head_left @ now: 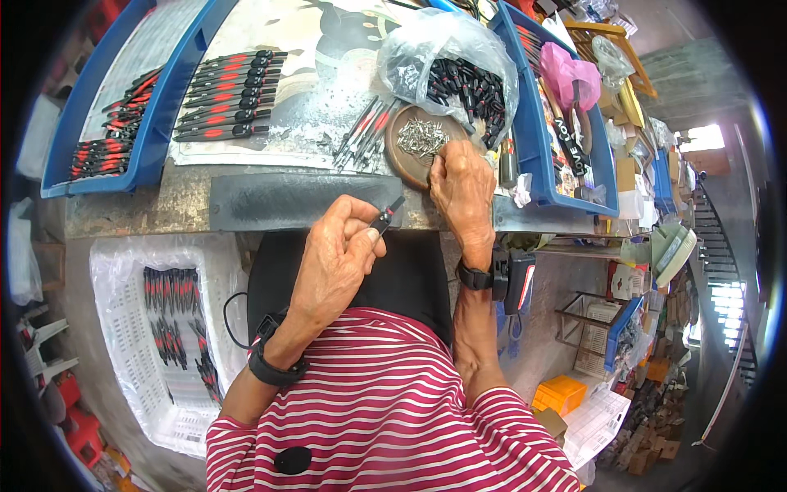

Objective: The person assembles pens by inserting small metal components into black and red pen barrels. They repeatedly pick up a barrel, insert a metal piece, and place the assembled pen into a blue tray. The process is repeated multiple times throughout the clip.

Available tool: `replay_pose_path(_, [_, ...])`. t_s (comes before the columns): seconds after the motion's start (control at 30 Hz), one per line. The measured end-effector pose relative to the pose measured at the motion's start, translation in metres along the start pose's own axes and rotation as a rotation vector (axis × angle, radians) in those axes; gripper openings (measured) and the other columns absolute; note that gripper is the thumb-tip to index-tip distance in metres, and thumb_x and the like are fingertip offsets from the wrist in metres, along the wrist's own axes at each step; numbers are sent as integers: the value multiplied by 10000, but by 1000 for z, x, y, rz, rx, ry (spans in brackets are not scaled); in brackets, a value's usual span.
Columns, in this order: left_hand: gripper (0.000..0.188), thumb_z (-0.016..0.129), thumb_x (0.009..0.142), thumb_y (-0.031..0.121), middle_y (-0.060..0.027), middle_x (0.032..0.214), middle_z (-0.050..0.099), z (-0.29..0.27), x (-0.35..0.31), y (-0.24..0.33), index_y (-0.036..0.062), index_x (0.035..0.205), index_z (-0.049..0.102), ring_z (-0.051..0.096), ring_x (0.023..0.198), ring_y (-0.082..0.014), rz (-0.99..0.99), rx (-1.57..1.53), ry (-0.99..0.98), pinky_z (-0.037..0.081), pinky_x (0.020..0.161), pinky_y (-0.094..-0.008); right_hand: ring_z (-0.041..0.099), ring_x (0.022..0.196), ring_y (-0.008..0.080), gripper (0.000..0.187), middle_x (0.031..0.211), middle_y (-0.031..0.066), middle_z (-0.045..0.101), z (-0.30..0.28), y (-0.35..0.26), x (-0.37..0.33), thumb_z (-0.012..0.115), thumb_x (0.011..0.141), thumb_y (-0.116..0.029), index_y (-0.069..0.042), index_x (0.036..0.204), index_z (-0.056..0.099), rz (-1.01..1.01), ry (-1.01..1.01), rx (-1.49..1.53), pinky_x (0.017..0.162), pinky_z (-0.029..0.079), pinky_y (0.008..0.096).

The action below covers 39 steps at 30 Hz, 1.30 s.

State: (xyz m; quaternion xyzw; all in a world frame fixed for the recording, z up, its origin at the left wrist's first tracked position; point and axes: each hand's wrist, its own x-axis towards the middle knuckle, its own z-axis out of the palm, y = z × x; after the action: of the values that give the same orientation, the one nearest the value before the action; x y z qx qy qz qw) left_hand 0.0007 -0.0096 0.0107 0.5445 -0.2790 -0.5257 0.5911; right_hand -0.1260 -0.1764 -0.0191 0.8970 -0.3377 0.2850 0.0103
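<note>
My left hand [338,250] pinches a small black plastic part [384,218] with a red mark, held over the bench's front edge. My right hand [464,184] is closed at the right rim of a round brown dish [402,168]; its fingertips are hidden, so I cannot see what they hold. Small silvery metal pieces [421,137] are heaped in this dish. Beside it on the left lie slim metal rods [361,135], some with red portions. Behind the dish, a clear plastic bag [410,41] lies open with many black parts [469,92] spilling toward its mouth.
Slim black-and-red tools [225,94] lie in a row on the bench, beside a blue tray [176,107] of similar ones. Another blue tray [566,197] stands on the right with a pink bag [570,78]. Below left is a white plastic-lined basket [123,344] with more tools.
</note>
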Motion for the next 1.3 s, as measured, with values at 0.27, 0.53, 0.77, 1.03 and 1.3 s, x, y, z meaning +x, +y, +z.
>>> replay_pose_path(0.27, [137,455,896,12,-56,708,565,1,0,1,-38,1022,476,458,567,-56,8,-21,32,382,509,-201,564,654,343,48,740,169,563,-7,-4,-6,559,840,-44,-1,828,543,119,17,100,591,432,418])
replay_pose_path(0.53, [139,456,898,8,-61,707,567,5,2,1,-44,1025,475,462,561,-55,20,-65,50,389,512,-196,570,637,218,77,727,135,585,-10,-10,-9,548,879,-62,8,885,581,245,-15,293,585,441,339])
replay_pose_path(0.77, [144,464,899,5,-63,708,570,8,4,0,-47,1033,474,464,558,-55,31,-79,67,388,506,-194,560,610,147,79,715,92,598,-16,-17,-10,554,879,-59,15,898,578,430,0,568,546,431,303])
replay_pose_path(1.03, [143,475,891,0,-58,704,568,10,5,-2,-42,1028,481,468,551,-53,50,-51,97,388,495,-190,447,525,34,76,714,4,565,-45,-50,-15,595,856,-54,4,905,592,720,-126,1228,461,345,173])
replay_pose_path(1.3, [122,478,881,-7,-44,690,577,13,5,-10,-36,995,510,477,546,-45,152,29,144,391,476,-202,467,521,46,105,692,26,573,-45,-71,-26,606,865,-35,31,939,571,745,-224,1441,455,352,173])
